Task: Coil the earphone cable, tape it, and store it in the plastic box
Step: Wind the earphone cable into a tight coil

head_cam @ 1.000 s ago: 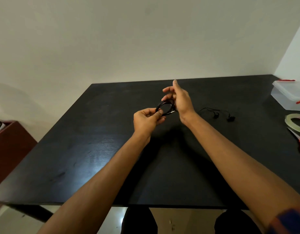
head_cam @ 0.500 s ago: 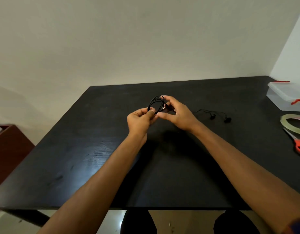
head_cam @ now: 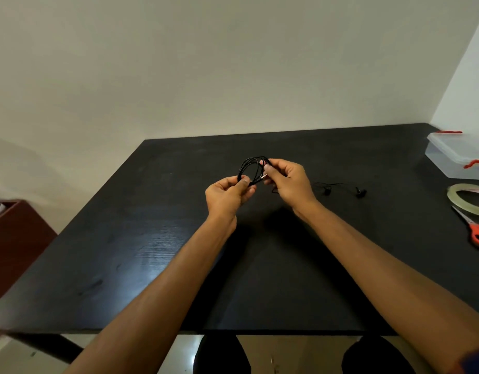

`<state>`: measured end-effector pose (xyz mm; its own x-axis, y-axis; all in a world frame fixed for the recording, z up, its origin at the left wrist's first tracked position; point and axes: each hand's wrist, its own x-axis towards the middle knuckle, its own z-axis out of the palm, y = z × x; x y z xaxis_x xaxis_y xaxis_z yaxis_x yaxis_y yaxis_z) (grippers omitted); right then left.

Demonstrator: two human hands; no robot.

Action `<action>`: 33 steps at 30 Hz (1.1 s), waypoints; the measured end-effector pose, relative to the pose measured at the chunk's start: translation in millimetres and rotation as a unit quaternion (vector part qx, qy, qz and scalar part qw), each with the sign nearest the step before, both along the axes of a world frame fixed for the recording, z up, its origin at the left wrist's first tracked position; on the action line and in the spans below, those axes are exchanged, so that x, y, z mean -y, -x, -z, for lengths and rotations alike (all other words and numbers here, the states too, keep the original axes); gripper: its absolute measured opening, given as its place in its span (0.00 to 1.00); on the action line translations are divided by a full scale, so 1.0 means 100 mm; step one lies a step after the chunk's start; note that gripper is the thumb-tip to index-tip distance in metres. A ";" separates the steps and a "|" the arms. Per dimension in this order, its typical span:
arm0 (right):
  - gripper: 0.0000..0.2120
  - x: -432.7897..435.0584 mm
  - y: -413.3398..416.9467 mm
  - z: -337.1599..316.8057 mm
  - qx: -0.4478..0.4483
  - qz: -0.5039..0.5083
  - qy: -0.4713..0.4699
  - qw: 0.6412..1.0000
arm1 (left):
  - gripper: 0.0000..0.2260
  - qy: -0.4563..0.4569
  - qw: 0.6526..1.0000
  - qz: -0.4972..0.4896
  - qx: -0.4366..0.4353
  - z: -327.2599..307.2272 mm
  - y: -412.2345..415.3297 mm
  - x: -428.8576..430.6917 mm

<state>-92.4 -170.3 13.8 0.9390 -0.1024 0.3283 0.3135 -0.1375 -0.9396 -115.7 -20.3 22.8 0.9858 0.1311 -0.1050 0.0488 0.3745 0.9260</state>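
Note:
A black earphone cable (head_cam: pixel 249 168) is wound into a small upright coil above the middle of the black table (head_cam: pixel 152 252). My left hand (head_cam: pixel 227 197) pinches the bottom of the coil between thumb and fingers. My right hand (head_cam: pixel 288 182) grips the coil's right side near the metal plug. The loose end runs right to two earbuds (head_cam: pixel 343 189) lying on the table. A clear plastic box (head_cam: pixel 455 155) with red latches sits closed at the far right. A roll of clear tape (head_cam: pixel 469 198) lies in front of it.
Red-handled scissors (head_cam: pixel 476 229) lie at the right edge, just in front of the tape roll. A reddish-brown cabinet (head_cam: pixel 14 238) stands left of the table. The wall runs behind the table's far edge. My knees show below the near edge.
The right hand closed from an open wrapping pose onto the coil's right side. Both hands shifted slightly left, and the coil turned more upright.

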 end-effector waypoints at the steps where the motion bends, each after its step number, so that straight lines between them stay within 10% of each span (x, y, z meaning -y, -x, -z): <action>1: 0.08 -0.04 0.02 0.00 0.001 0.001 -0.015 1.000 | 0.01 0.003 1.000 0.000 -0.001 -0.01 0.00 0.02; 12: 0.16 -0.23 0.15 -0.03 -0.037 -0.093 -0.119 0.988 | 0.02 0.071 0.997 -0.006 -0.005 -0.11 -0.02 0.01; 33: 0.12 -0.43 0.06 0.07 0.042 0.062 0.077 0.994 | 0.03 0.097 0.995 -0.001 -0.002 -0.02 -0.02 0.12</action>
